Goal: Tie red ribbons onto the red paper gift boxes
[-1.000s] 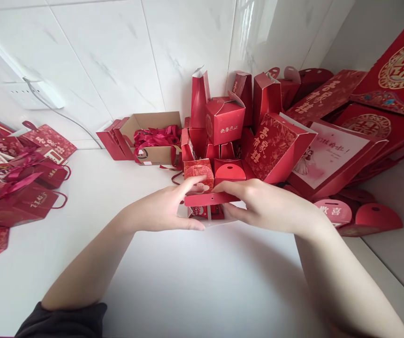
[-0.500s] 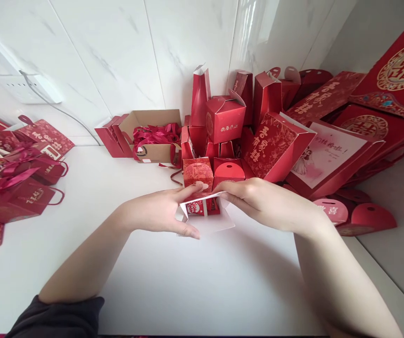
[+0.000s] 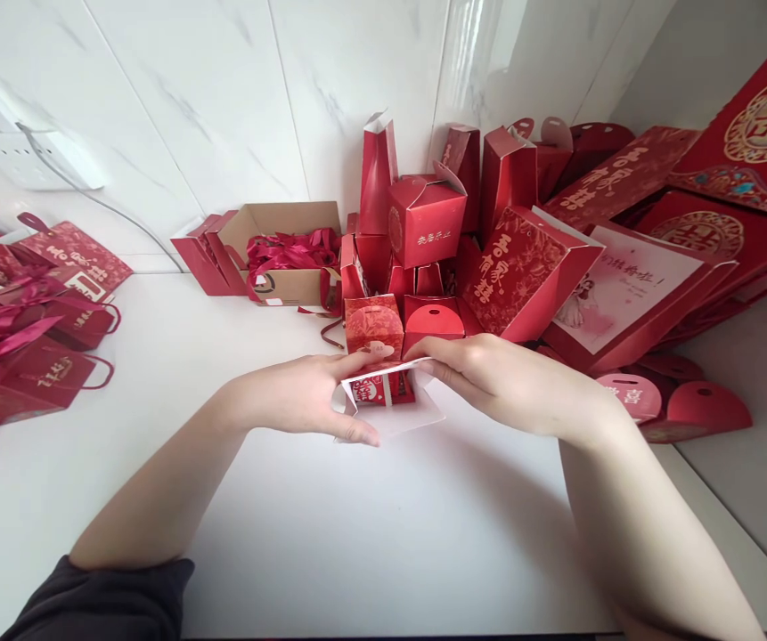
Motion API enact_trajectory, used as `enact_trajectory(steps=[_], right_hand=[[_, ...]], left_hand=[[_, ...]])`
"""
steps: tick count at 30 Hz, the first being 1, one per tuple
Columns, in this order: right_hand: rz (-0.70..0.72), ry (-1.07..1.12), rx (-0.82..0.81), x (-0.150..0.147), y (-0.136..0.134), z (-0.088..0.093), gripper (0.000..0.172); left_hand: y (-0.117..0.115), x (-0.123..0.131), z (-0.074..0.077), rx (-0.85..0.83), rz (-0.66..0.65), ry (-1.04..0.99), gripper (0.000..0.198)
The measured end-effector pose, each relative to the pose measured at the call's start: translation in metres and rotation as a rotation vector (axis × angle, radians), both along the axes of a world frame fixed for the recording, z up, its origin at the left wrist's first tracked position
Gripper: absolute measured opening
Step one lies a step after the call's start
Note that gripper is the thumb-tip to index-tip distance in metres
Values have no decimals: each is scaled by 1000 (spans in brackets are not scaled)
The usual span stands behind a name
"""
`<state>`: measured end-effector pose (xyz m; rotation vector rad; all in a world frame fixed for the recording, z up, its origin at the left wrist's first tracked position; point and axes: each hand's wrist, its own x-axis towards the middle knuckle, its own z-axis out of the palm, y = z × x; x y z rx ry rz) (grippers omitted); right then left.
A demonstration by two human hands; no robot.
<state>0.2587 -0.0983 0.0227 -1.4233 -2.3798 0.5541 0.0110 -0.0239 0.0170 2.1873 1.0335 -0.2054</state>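
Observation:
Both my hands hold a small open box (image 3: 389, 405), white inside, with a red packet (image 3: 378, 390) lying in it. My left hand (image 3: 303, 396) grips the box's left side, thumb under its near edge and forefinger along the top. My right hand (image 3: 496, 378) pinches the far right flap with its fingertips. The box rests on the white table (image 3: 330, 534), just in front of two small red boxes (image 3: 404, 325).
A pile of folded red gift boxes (image 3: 427, 218) fills the wall corner. A brown carton with red ribbons (image 3: 286, 254) stands to its left. Large red bags (image 3: 624, 276) lie at right, ribboned red bags (image 3: 28, 320) at left. Flat red cutouts (image 3: 677, 405) sit near my right wrist.
A second ago a red flap lay across the box top under my fingers. It has been folded back, so the white inside and the red packet now show. My hands stayed in place.

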Motion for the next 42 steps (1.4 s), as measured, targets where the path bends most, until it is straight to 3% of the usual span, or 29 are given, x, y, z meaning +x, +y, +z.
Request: enact_trajectory(steps=[10,13,16,18,20,22,24,27,29,33,36,38,42], right_hand=[[3,-14,-26,0,1,-3,27],[4,-24,14,0,0,-2,25],[-4,-38,49,2,-1,-3,23],[-46,-64,59,4,2,-5,24],[-129,-88,80,6,8,-8,23],[-234,-98,116,7,13,-11,22],[-303,-91,145,8,18,-14,22],[-247,-54,158,9,21,-16,20],[-183,-44,174,9,21,-17,15],[-231,-136,313,8,23,-21,13],[-237,-222,405,3,25,-24,15],[-225,-253,440,-2,27,-26,17],[-196,-215,444,-4,28,-27,14]], left_hand=[[2,2,2,30,-2,48,104],[5,0,-1,62,-19,-6,99],[10,-1,-5,98,-63,-108,81],[15,1,-8,148,-93,-227,68],[19,4,-12,186,-88,-336,66],[21,7,-17,211,-27,-396,72],[23,10,-22,250,60,-423,64],[28,12,-25,287,132,-455,40],[36,8,-23,302,152,-496,36],[68,-14,-22,466,356,-661,38],[97,-33,-34,541,477,-472,30],[111,-41,-47,463,372,-289,25],[118,-40,-71,503,-55,-130,22]])
